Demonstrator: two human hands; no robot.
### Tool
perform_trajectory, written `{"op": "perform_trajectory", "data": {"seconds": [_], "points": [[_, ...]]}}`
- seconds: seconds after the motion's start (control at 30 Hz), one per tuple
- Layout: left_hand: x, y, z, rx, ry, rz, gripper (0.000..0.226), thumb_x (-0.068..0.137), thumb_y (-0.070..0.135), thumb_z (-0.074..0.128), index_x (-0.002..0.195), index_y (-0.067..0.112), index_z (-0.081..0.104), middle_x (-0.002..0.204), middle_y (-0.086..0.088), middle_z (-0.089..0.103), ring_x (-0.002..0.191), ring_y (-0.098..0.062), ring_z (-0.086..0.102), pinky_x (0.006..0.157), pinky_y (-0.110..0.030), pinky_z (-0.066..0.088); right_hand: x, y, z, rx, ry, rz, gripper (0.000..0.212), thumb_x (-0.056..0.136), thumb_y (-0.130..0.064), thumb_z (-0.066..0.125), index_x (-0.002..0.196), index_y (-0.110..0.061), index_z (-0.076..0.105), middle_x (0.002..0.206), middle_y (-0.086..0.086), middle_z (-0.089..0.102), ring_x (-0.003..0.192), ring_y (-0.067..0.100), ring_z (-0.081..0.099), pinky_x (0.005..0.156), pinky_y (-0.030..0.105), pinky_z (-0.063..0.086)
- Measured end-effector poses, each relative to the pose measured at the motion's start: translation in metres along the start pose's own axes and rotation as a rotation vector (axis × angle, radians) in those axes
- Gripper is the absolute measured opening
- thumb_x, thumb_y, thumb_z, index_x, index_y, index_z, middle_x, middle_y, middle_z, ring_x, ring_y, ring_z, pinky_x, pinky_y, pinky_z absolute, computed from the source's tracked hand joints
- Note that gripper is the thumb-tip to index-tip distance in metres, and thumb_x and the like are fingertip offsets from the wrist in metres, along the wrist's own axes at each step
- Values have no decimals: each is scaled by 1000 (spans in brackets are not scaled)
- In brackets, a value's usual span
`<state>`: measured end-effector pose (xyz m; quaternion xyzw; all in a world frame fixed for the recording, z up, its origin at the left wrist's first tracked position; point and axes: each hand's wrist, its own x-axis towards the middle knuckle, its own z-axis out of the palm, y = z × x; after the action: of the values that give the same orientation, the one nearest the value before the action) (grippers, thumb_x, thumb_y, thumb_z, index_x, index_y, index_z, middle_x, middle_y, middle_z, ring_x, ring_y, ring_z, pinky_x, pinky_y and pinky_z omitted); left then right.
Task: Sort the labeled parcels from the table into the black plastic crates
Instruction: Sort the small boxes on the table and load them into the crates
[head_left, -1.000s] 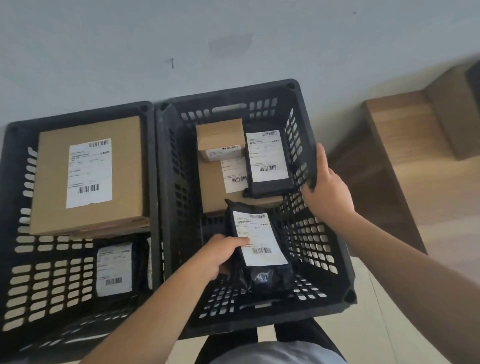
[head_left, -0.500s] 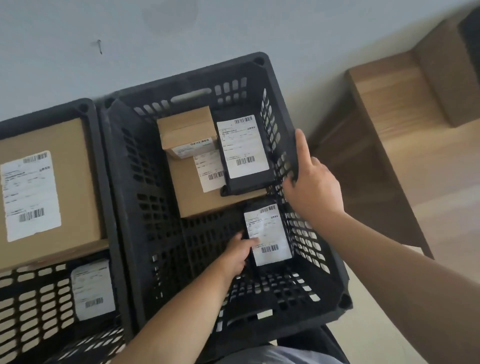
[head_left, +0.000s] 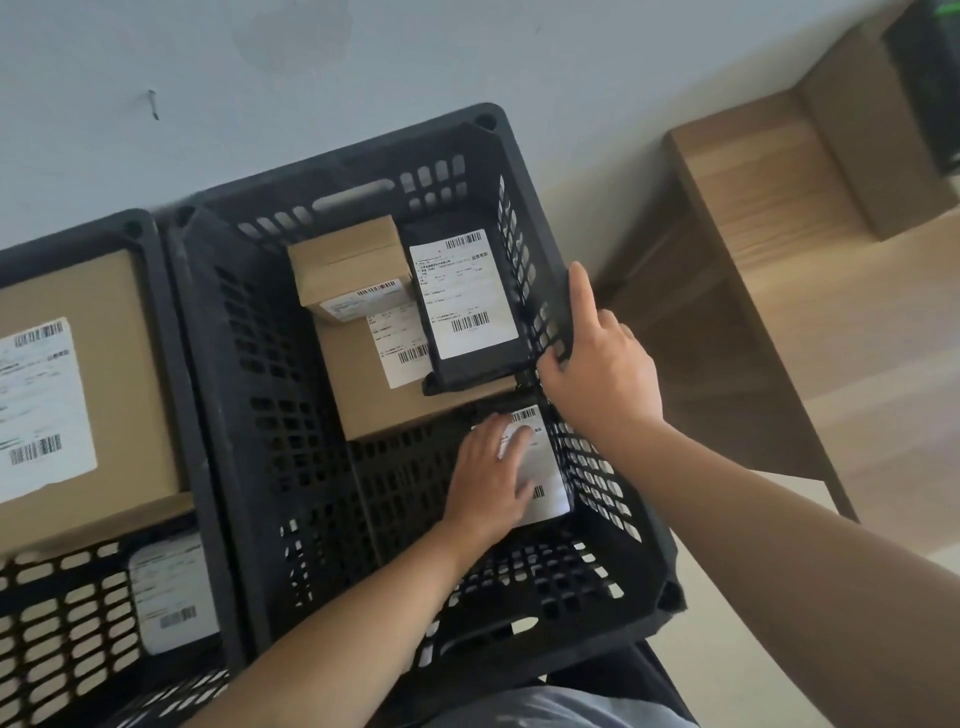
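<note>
My left hand (head_left: 491, 480) lies flat, fingers spread, on the labeled black parcel (head_left: 545, 467) at the bottom of the right crate (head_left: 260, 415). My right hand (head_left: 597, 374) grips the crate's right rim. Beyond sit two cardboard boxes (head_left: 358, 270) and another black parcel (head_left: 467, 306).

The left hand (head_left: 491, 480) lies flat over most of the label on the black parcel (head_left: 545, 467) at the crate floor, so only a barcode strip and one corner peek out. Label text everywhere is too small to read. The left crate (head_left: 171, 364) gets chopped by the frame edge, same for its big cardboard box (head_left: 119, 374) (label cut too). The bagged parcel (head_left: 174, 597) under it is blurry. The right hand (head_left: 597, 374) hides part of the crate wall (head_left: 524, 249), and its fingertips are hidden inside it.
</note>
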<state>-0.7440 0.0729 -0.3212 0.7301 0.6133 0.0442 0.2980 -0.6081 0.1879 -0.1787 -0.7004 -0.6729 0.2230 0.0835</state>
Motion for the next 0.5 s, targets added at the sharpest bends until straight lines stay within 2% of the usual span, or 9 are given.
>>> {"op": "perform_trajectory", "data": {"seconds": [0.03, 0.07, 0.1, 0.17, 0.3, 0.5], "points": [[3, 0, 3, 76, -134, 45, 95, 91, 51, 70, 162, 28, 10, 173, -4, -13, 156, -23, -26, 125, -44, -19, 0, 0, 0, 2, 0, -3, 87, 95, -29, 56, 166, -25, 7, 107, 13, 62, 99, 34, 60, 74, 37, 40], [6, 0, 8, 148, -244, 47, 110, 90, 63, 65, 163, 31, -10, 164, 0, -40, 148, -22, -44, 115, -41, -34, 1, 1, 0, 3, 2, -5, 87, 96, -29, 56, 166, -26, 5, 108, 12, 62, 99, 33, 60, 74, 37, 41], [9, -3, 13, 201, -320, 30, 120, 87, 70, 63, 161, 30, -23, 154, 1, -51, 144, -25, -48, 109, -41, -39, 1, 1, 0, 2, 4, -9, 87, 96, -30, 56, 166, -26, 5, 109, 12, 62, 100, 33, 60, 74, 37, 41], [13, -10, 22, 237, -391, -18, 130, 83, 76, 63, 156, 28, -33, 149, -1, -53, 145, -27, -44, 112, -44, -35, 1, 2, 0, -1, 12, -18, 88, 96, -31, 56, 167, -27, 4, 112, 12, 62, 102, 33, 60, 74, 38, 40], [17, -18, 27, 277, -396, -31, 137, 78, 82, 63, 143, 30, -46, 153, -4, -50, 142, -27, -45, 118, -45, -28, 2, 4, 2, 24, 3, -37, 88, 97, -33, 56, 167, -27, 3, 117, 11, 62, 106, 32, 59, 75, 38, 40], [15, -1, 7, 156, -393, -80, 129, 82, 69, 71, 163, 24, -19, 169, -4, -28, 155, -26, -29, 120, -38, -22, 3, 7, 3, 67, -15, -66, 89, 96, -34, 57, 166, -30, 1, 129, 13, 59, 111, 33, 57, 78, 39, 44]]}}
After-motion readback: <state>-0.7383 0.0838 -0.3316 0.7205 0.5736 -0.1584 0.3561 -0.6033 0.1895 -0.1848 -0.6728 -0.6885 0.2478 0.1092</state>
